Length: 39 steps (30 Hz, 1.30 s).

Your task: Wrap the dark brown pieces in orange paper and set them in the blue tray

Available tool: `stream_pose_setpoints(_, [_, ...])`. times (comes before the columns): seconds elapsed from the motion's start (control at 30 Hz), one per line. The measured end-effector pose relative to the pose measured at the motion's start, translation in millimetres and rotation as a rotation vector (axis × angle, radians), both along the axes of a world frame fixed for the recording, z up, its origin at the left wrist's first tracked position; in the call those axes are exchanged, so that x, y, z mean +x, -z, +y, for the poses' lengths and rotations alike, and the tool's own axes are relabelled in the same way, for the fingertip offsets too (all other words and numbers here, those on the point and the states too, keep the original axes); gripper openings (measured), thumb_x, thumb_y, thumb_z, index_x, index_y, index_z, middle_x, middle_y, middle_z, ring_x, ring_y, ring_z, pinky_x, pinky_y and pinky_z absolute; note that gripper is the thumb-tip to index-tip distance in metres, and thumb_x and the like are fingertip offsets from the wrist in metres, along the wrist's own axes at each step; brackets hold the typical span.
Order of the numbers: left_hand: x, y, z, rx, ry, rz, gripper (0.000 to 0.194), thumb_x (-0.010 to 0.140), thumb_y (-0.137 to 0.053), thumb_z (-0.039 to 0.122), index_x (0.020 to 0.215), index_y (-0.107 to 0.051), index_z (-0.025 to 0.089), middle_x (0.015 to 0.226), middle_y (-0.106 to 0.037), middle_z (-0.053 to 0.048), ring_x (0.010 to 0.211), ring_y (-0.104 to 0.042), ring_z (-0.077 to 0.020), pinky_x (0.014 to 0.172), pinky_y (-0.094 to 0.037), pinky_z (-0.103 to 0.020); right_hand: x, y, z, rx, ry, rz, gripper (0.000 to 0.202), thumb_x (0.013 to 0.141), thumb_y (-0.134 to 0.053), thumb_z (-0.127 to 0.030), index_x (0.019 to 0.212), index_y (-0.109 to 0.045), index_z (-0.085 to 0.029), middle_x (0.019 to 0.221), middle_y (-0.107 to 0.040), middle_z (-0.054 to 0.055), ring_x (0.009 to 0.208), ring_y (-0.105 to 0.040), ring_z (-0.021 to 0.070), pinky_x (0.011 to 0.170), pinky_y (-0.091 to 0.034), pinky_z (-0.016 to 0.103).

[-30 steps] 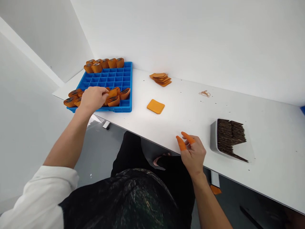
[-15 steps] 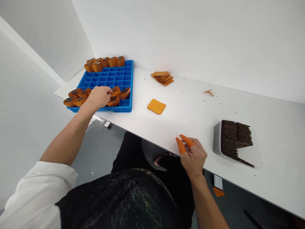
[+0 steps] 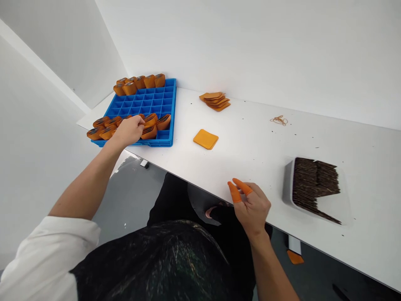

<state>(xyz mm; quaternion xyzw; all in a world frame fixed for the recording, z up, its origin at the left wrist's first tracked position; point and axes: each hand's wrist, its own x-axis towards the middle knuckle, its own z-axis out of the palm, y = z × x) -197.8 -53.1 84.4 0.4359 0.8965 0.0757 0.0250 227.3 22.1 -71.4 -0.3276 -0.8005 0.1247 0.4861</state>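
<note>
My left hand is over the front rows of the blue divided tray, its fingers curled down among the orange rolled packets. Its fingertips touch the packets, and what they pinch is hidden. My right hand rests at the table's front edge, with orange finger cots on two fingers. Those fingers are stretched out a little apart with nothing between them. Between the hands lies a small stack of flat orange sheets.
A fanned pile of orange sheets lies by the wall. Rubber bands are to its right. A white tub holds dark brown thin slabs. More orange packets stand in the tray's back rows. Dark crumbs dot the white table.
The view has shifted slightly. My left hand has moved a little lower among the packets, and my right hand has drifted slightly left. The objects on the table stay in place.
</note>
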Motion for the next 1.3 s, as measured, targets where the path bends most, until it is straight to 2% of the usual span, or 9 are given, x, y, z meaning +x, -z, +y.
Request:
stream_pose_setpoints(0.23, [3.4, 7.8, -8.5, 0.106, -0.029, -0.028, 0.030, 0.098, -0.049, 0.029, 0.114, -0.073, 0.022, 0.120, -0.079, -0.011, 0.104, -0.071, -0.0315, 0.092, -0.054, -0.043, 0.0, -0.7, -0.5, 0.029, -0.017, -0.013, 0.009, 0.098, -0.078, -0.024, 0.100, -0.080, -0.016, 0.081, -0.073, 0.004, 0.070, -0.066, 0.0150, 0.062, -0.052, 0.029])
stream_pose_setpoints(0.47, [2.1, 7.0, -5.3, 0.085, -0.082, -0.123, 0.025, 0.096, -0.053, 0.029, 0.112, -0.070, 0.022, 0.117, -0.078, -0.011, 0.099, -0.070, -0.0290, 0.086, -0.051, -0.039, 0.4, -1.8, -0.2, 0.039, -0.013, -0.012, 0.009, 0.099, -0.077, -0.026, 0.098, -0.080, -0.018, 0.078, -0.072, 0.002, 0.068, -0.063, 0.0142, 0.061, -0.051, 0.028])
stream_pose_setpoints(0.63, [6.9, 6.6, -5.5, 0.092, -0.107, -0.132, 0.019, 0.095, -0.053, 0.030, 0.104, -0.067, 0.021, 0.101, -0.075, -0.010, 0.098, -0.068, -0.0299, 0.087, -0.049, -0.038, -0.4, -2.1, -1.0, 0.040, -0.005, -0.018, 0.013, 0.101, -0.075, -0.028, 0.095, -0.081, -0.018, 0.075, -0.071, 0.002, 0.066, -0.062, 0.0143, 0.060, -0.049, 0.029])
stream_pose_setpoints(0.73, [7.6, 6.1, -7.6, 0.073, -0.106, -0.150, 0.017, 0.094, -0.054, 0.034, 0.090, -0.064, 0.022, 0.089, -0.070, -0.009, 0.093, -0.067, -0.0298, 0.082, -0.048, -0.038, -0.5, -0.5, -1.2, 0.039, -0.002, -0.018, 0.014, 0.101, -0.075, -0.029, 0.095, -0.081, -0.018, 0.075, -0.071, 0.002, 0.065, -0.062, 0.0138, 0.059, -0.048, 0.028])
stream_pose_setpoints(0.83, [4.7, 5.1, -8.9, 0.054, -0.094, -0.180, 0.024, 0.094, -0.055, 0.041, 0.080, -0.062, 0.022, 0.079, -0.065, -0.007, 0.086, -0.066, -0.0283, 0.074, -0.047, -0.037, 0.0, 2.0, -1.0, 0.039, -0.002, -0.019, 0.015, 0.101, -0.074, -0.030, 0.093, -0.081, -0.019, 0.074, -0.071, 0.002, 0.064, -0.061, 0.0135, 0.059, -0.046, 0.028])
stream_pose_setpoints(0.93, [0.9, 6.4, -7.4, 0.087, -0.098, -0.235, 0.029, 0.095, -0.058, 0.049, 0.085, -0.066, 0.023, 0.076, -0.066, -0.007, 0.083, -0.066, -0.0279, 0.071, -0.050, -0.037, 0.2, 4.8, -0.5, 0.026, -0.002, -0.033, 0.017, 0.102, -0.072, -0.031, 0.092, -0.081, -0.020, 0.074, -0.071, 0.002, 0.065, -0.062, 0.0140, 0.059, -0.045, 0.029])
stream_pose_setpoints(1.07, [-1.0, 13.2, -3.2, 0.164, -0.128, -0.323, 0.034, 0.096, -0.059, 0.055, 0.100, -0.071, 0.023, 0.080, -0.072, -0.007, 0.089, -0.069, -0.0281, 0.076, -0.057, -0.038, -0.4, 7.8, 0.3, 0.023, 0.006, -0.063, 0.020, 0.101, -0.072, -0.032, 0.087, -0.080, -0.021, 0.073, -0.071, 0.003, 0.063, -0.059, 0.0142, 0.059, -0.042, 0.030])
stream_pose_setpoints(1.2, [0.0, 18.4, -3.8, 0.151, -0.137, -0.308, 0.035, 0.099, -0.057, 0.053, 0.105, -0.072, 0.022, 0.086, -0.075, -0.007, 0.091, -0.070, -0.0255, 0.080, -0.060, -0.036, -1.0, 7.8, 0.6, 0.063, -0.005, -0.059, 0.014, 0.099, -0.075, -0.028, 0.088, -0.080, -0.020, 0.073, -0.071, 0.002, 0.063, -0.059, 0.0140, 0.058, -0.042, 0.031])
stream_pose_setpoints(1.3, [1.6, 15.5, -8.0, 0.127, -0.123, -0.274, 0.032, 0.101, -0.054, 0.046, 0.106, -0.074, 0.022, 0.090, -0.077, -0.006, 0.091, -0.071, -0.0246, 0.081, -0.060, -0.035, -0.7, 6.2, 0.2, 0.083, -0.017, -0.046, 0.012, 0.098, -0.076, -0.025, 0.087, -0.079, -0.020, 0.073, -0.070, 0.002, 0.063, -0.058, 0.0139, 0.057, -0.040, 0.031])
